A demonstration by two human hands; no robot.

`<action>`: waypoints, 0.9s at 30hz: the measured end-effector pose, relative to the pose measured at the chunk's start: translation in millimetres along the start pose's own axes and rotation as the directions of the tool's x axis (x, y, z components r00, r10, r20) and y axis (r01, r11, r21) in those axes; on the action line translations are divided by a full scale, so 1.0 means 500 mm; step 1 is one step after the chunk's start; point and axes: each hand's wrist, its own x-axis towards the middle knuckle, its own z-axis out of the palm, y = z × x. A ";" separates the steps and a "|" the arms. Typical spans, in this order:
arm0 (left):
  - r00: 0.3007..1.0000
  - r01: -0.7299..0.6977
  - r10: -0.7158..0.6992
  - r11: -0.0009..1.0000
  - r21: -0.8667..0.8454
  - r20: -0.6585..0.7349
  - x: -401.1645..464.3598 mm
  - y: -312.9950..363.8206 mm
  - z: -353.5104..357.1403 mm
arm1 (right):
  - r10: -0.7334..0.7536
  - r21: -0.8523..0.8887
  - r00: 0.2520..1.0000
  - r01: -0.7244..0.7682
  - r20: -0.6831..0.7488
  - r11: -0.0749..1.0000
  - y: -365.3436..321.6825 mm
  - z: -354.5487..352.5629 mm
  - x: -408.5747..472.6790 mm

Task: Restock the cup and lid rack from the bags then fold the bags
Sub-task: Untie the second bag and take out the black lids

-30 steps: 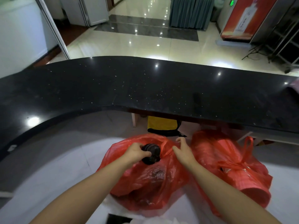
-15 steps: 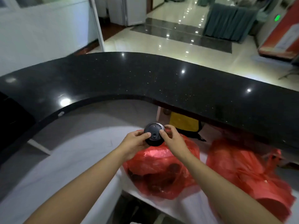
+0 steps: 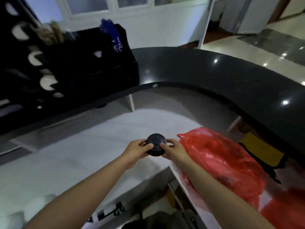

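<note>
Both hands are holding a short stack of black cup lids [image 3: 156, 144] above the white surface [image 3: 92, 146], the left hand [image 3: 137, 150] and right hand [image 3: 174, 149] pinching opposite rims, stack axis pointing roughly toward the camera; the black cup and lid rack [image 3: 69, 71] is lying up and leftward, nearer the left hand; the red bag [image 3: 219, 161] is lying just right

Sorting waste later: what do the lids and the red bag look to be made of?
Lids: apparently matte black moulded plastic, with raised rim and relief. Bag: thin glossy plastic film, crinkled and translucent, with dark shapes showing through.
</note>
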 end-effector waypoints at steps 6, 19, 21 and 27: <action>0.977 0.011 -0.005 1.000 0.028 -0.212 -0.083 -0.042 -0.181 | 0.072 -0.065 0.987 -0.064 0.141 0.996 0.003 0.187 0.002; 0.877 0.202 0.212 0.652 0.731 -0.432 -0.321 -0.234 -0.590 | 0.206 -0.452 0.956 -0.093 0.208 0.887 0.127 0.579 -0.016; 0.878 0.244 0.201 0.593 0.768 -0.434 -0.341 -0.270 -0.626 | 0.206 -0.519 0.959 -0.077 0.195 0.851 0.157 0.620 -0.023; 0.893 0.177 0.263 0.539 0.824 -0.364 -0.362 -0.339 -0.673 | 0.178 -0.704 0.952 0.052 0.250 0.709 0.220 0.683 -0.049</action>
